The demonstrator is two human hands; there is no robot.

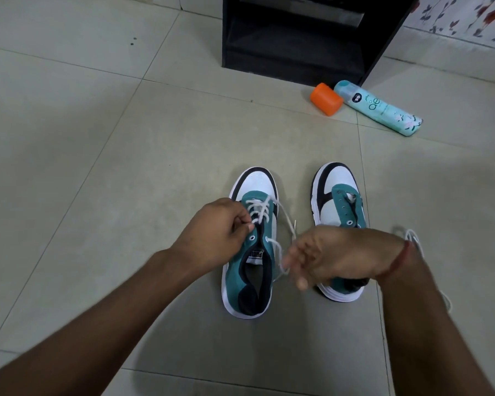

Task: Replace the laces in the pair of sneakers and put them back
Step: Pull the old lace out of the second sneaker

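Two teal, white and black sneakers stand side by side on the tiled floor, toes pointing away from me. The left sneaker (250, 270) has a white lace (259, 210) crossed through its upper eyelets. My left hand (215, 230) pinches that lace at the left eyelet row. My right hand (326, 258), slightly blurred, holds the lace's other end beside the shoe's right side. The right sneaker (336, 195) shows bare eyelets, and my right hand covers its heel half. A loose white lace (415, 241) lies on the floor behind my right wrist.
A teal spray can (380, 108) lies on its side next to an orange cap (326, 99), both in front of a black open shelf unit (297, 38) at the back. A floral wall or cloth (469, 15) fills the top right corner.
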